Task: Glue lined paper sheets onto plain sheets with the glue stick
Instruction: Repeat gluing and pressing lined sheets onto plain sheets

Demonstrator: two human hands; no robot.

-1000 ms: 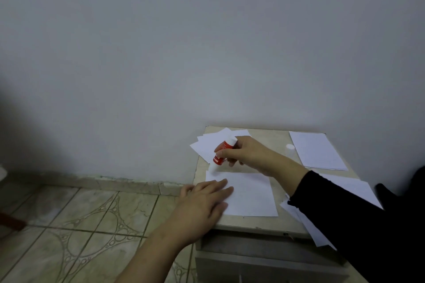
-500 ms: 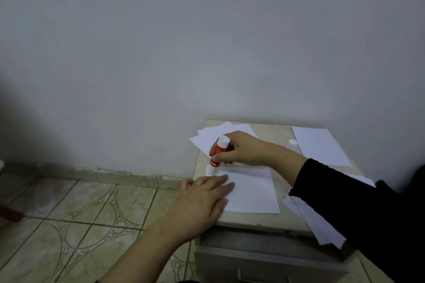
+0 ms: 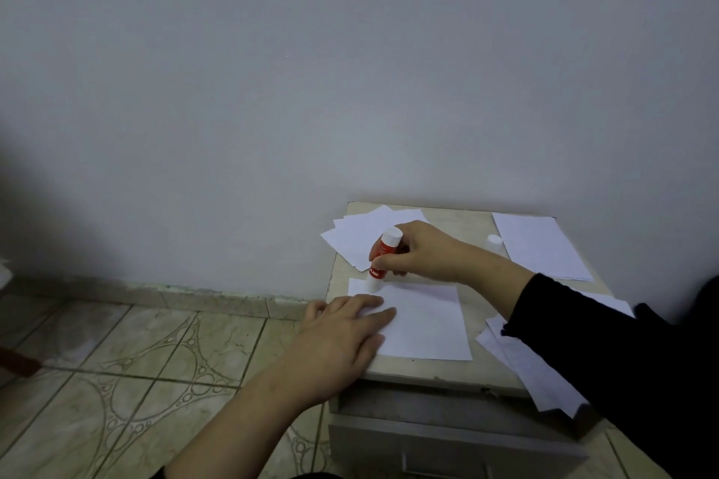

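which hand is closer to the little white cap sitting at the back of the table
Right. The right hand grips the glue stick just left of the cap; the left hand presses the sheet at the near-left edge.

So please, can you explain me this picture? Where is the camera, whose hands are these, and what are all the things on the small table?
There is no machine. A person wears the camera on the head, so you look down at their own hands. The right hand grips a red and white glue stick, its lower end on the far left corner of a white sheet. The left hand lies flat on that sheet. They work on a small cabinet. More paper lies around: a fanned pile at the back left, sheets at the back right, and a small white cap.
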